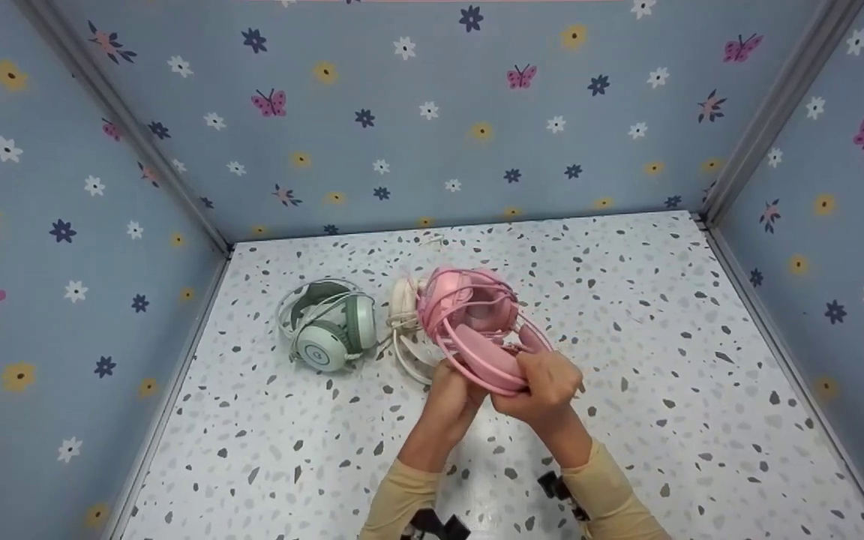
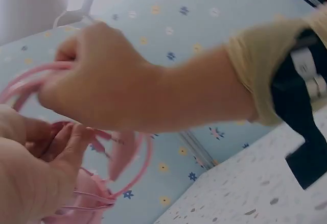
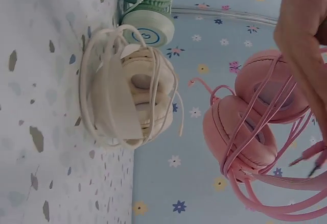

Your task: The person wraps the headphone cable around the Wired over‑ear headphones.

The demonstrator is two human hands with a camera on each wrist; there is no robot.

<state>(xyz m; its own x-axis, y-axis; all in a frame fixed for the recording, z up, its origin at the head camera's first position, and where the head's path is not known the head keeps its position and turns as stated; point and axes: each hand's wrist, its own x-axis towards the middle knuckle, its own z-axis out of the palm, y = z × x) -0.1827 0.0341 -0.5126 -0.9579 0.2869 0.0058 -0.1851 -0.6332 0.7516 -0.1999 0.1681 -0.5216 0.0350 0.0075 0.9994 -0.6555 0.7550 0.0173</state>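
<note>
Pink headphones [image 1: 481, 311], their cable wound around the ear cups, are held up off the table. My right hand [image 1: 544, 382] grips the headband [image 1: 488, 356], fingers curled round it. Just below the headband, my left hand [image 1: 451, 401] pinches the pink cable near its end; in the left wrist view this left hand [image 2: 41, 168] sits below the right hand [image 2: 107, 76]. The cable's plugs [image 3: 309, 158] dangle beside the left hand in the right wrist view. White headphones [image 3: 135, 91] with a wound cable lie behind the pink pair, partly hidden in the head view.
Green headphones [image 1: 327, 326] lie on the left of the speckled white table [image 1: 289, 465]. Blue flowered panels [image 1: 432, 112] enclose the back and both sides, with metal strips [image 1: 769, 105] at the corners.
</note>
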